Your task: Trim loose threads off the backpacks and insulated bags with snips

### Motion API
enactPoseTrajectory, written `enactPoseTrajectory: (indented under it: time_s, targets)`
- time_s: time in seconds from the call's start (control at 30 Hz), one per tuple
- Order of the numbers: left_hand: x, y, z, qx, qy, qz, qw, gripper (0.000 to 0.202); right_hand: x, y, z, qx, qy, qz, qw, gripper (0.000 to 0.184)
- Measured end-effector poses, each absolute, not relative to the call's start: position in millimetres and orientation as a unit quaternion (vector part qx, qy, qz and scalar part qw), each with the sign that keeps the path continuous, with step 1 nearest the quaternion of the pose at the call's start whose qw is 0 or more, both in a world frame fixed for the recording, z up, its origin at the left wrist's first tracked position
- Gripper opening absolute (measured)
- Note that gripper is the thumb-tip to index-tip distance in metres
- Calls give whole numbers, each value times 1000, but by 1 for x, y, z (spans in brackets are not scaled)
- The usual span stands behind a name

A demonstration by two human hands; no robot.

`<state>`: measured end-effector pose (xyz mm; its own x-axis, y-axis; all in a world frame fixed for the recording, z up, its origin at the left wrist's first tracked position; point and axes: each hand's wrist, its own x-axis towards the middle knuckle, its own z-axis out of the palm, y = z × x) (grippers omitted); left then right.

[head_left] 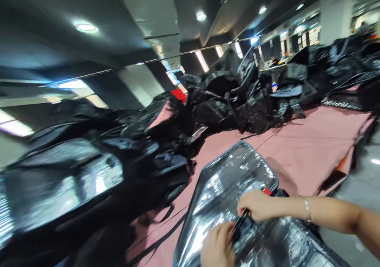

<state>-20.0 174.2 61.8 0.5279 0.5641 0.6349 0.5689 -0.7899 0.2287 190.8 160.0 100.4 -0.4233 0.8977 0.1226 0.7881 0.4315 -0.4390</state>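
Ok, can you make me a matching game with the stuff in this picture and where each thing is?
Things:
1. silver bag
2. pink table cover
3. bracelet
4. pile of black bags

Places:
A. on the right wrist
B. under both hands
C. heaped at the back
D. spread beneath everything

Pairs: 1-B, 2-D, 3-A, 4-C

Round recessed ceiling lamps [86,27] and long fluorescent strips [202,60] light my dim hall; glare flares off the silver foil-lined bag panel [228,184], and motion blur smears the heaped black bags [89,172] at left.
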Motion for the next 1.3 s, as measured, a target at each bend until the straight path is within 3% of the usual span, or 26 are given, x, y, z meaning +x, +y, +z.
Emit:
enactPoseTrajectory:
  time_s: [0.23, 0.7, 0.97, 1.3]
  targets:
    - [-4, 154, 91, -817, -526, -217, -97, 15, 206, 151, 84, -485, -823, 193, 224, 40]
    - [-7, 154, 85, -805, -547, -189, -126, 16, 215, 170, 72, -502, -809, 242, 185, 16]
    - [-7, 155, 86, -807, -548, -183, -125, 17, 222, 149, 73, -382, -863, -128, 305, 21]
    - [-6, 154, 85, -812, -541, -188, -112, 18, 226, 139, 70, -331, -880, -179, 289, 40]
